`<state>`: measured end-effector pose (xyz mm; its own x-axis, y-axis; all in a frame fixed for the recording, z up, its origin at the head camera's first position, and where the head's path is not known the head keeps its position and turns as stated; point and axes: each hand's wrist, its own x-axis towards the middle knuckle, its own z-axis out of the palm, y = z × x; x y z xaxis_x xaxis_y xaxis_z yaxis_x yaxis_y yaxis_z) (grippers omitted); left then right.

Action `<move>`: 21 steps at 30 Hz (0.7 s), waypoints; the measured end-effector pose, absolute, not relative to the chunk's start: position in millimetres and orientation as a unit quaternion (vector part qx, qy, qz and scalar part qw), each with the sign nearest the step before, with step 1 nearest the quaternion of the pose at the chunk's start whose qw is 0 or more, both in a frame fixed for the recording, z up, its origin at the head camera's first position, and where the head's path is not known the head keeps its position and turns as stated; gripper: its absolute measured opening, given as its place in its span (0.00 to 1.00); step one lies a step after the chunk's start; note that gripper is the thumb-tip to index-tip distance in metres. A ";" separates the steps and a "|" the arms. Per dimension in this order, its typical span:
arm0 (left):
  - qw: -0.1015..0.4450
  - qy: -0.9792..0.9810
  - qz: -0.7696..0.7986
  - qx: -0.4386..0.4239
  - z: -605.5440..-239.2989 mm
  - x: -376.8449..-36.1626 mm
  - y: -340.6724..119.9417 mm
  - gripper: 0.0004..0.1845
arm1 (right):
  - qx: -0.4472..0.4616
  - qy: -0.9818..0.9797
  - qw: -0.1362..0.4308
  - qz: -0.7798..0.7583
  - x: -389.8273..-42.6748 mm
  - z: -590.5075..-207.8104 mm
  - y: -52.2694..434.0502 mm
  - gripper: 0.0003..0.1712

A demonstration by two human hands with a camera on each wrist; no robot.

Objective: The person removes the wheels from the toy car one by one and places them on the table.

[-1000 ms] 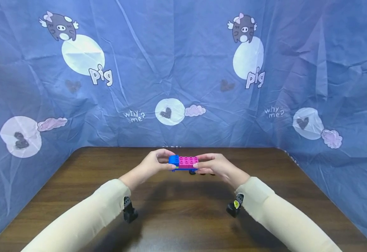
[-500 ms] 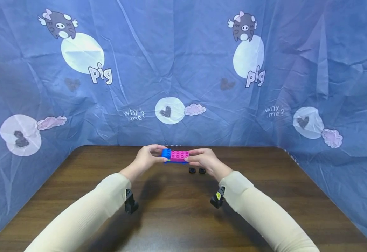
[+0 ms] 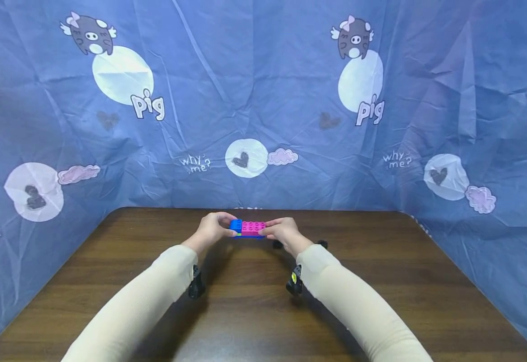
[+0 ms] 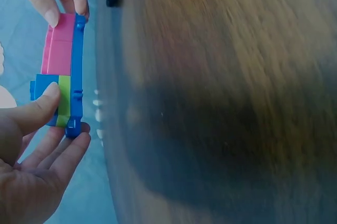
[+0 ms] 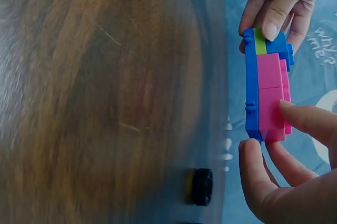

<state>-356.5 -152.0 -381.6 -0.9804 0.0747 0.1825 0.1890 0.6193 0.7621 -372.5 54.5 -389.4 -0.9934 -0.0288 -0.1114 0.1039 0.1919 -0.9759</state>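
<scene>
Both hands, left hand (image 3: 212, 229) and right hand (image 3: 281, 232), pinch the brick chassis (image 3: 247, 228) by its ends, above the table (image 3: 381, 281); bricks seated, loose black wheels (image 5: 201, 186) apparently unfitted.

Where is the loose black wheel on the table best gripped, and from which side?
Probably across its rim, from above: the black wheel lies free on the wooden table beside the right hand, with nothing touching it. Its exact pose is blurred.
</scene>
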 end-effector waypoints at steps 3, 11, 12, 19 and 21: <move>0.061 -0.900 -0.428 -0.060 -385.1 -358.5 -155.7 0.21 | 0.027 0.781 0.047 -0.622 -374.6 -394.2 47.8 0.19; 0.050 -0.911 -0.405 -0.059 -391.2 -362.0 -165.9 0.19 | 0.033 0.804 0.063 -0.590 -375.0 -399.9 32.7 0.18; 0.047 -0.912 -0.403 -0.057 -392.1 -362.1 -166.7 0.19 | 0.035 0.807 0.065 -0.586 -375.0 -400.6 31.4 0.18; 0.018 -0.915 -0.402 -0.033 -400.8 -362.2 -167.5 0.19 | 0.053 0.821 0.064 -0.564 -376.5 -406.5 25.8 0.15; 0.013 -0.914 -0.404 -0.027 -401.3 -362.0 -167.2 0.19 | 0.053 0.824 0.062 -0.561 -376.6 -407.1 24.8 0.15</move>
